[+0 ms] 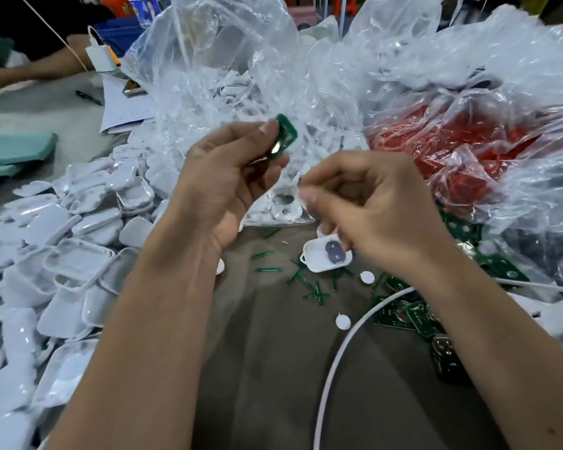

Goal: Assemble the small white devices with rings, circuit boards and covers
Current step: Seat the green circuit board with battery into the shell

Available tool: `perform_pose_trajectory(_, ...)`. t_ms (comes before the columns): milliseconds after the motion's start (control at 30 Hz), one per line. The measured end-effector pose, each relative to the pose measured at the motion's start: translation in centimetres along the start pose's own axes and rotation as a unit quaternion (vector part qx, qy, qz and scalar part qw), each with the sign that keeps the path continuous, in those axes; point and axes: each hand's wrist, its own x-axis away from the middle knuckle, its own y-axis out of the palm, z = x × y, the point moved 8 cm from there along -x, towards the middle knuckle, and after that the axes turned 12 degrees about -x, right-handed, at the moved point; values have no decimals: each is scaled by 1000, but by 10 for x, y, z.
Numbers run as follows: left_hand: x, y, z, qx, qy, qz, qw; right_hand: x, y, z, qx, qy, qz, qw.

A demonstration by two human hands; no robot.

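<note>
Head view: left hand (228, 177) fingers pinching a green circuit board (285, 138) raised above and left of the open white case (327, 254) on the counter, right hand (371, 203) nearer, fingertips pinched together, contents unclear.

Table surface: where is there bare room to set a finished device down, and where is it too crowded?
Bare brown cloth lies between the forearms, bordered by the pile of white covers on the left and the white cable on the right. Crowded: green circuit boards and green strips on the right, plastic bags behind.
</note>
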Motion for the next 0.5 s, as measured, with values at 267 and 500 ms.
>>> perform_pose_trajectory(267, 6, 35, -24, -102, -66, -76, 990, -5, -21, 13, -139, 52, 93, 985)
perform_pose_trajectory(500, 8, 24, -7, -483, 39, -94, 870, 2, -47, 37, -186, 175, 207, 944)
